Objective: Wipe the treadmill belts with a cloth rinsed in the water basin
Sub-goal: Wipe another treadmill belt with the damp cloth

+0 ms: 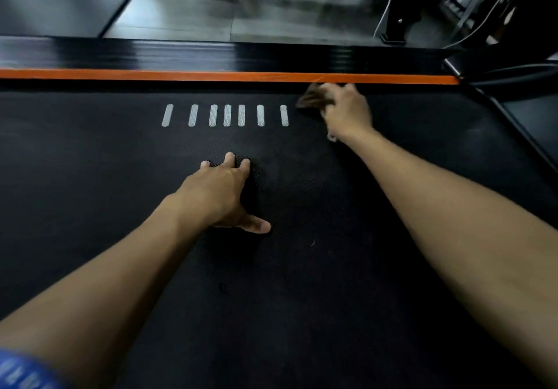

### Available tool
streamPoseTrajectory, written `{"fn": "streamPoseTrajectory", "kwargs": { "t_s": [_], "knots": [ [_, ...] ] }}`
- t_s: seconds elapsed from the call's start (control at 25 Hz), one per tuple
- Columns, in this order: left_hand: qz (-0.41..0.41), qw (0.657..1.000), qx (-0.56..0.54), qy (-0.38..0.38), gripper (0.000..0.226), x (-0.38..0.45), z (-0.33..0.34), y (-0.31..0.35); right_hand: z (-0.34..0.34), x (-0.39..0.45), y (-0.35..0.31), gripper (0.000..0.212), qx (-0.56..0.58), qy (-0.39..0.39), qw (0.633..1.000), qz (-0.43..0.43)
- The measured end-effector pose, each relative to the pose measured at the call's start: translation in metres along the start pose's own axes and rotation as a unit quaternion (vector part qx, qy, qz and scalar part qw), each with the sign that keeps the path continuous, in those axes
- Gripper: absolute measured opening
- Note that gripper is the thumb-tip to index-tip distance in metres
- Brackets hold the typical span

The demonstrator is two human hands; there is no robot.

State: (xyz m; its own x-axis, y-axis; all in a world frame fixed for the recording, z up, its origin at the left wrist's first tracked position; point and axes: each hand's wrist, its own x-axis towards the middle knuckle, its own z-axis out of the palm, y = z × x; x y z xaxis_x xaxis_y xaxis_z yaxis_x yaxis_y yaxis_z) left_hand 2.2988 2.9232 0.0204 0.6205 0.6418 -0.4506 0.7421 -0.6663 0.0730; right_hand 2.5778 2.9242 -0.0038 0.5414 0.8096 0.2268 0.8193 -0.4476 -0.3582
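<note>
Beside the orange stripe (229,75), the right hand (347,110) grips the cloth (312,98), protruding leftward.

- Head view: one wide-angle camera, looking forward and down, close over the belt (302,267); both forearms enter from the bottom edge
- Top edge: floor (271,11) beyond

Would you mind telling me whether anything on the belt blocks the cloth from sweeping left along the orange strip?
Nothing visible does. The right hand presses the cloth by the orange strip; the left hand rests lower on the belt.
</note>
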Motion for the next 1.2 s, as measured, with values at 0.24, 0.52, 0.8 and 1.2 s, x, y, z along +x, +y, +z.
{"fn": "streamPoseTrajectory", "kwargs": {
  "t_s": [0.24, 0.52, 0.8, 1.2],
  "knots": [
    [-0.005, 1.000, 0.008, 0.001, 0.133, -0.003, -0.005, 0.002, 0.004, -0.071, -0.024, 0.047, -0.001, -0.031, 0.994, -0.104],
    [-0.030, 0.999, 0.006, -0.021, 0.092, -0.005, -0.023, 0.001, -0.051, -0.298, -0.050, 0.055, 0.049, -0.135, 0.959, -0.246],
    [-0.008, 1.000, 0.013, -0.004, 0.081, -0.015, -0.014, 0.001, -0.053, -0.263, -0.018, 0.056, 0.002, -0.078, 0.971, -0.225],
    [0.020, 0.997, -0.057, 0.043, 0.065, -0.032, 0.015, -0.018, -0.078, -0.228, -0.022, 0.032, 0.148, -0.096, 0.982, 0.062]
  ]
}}
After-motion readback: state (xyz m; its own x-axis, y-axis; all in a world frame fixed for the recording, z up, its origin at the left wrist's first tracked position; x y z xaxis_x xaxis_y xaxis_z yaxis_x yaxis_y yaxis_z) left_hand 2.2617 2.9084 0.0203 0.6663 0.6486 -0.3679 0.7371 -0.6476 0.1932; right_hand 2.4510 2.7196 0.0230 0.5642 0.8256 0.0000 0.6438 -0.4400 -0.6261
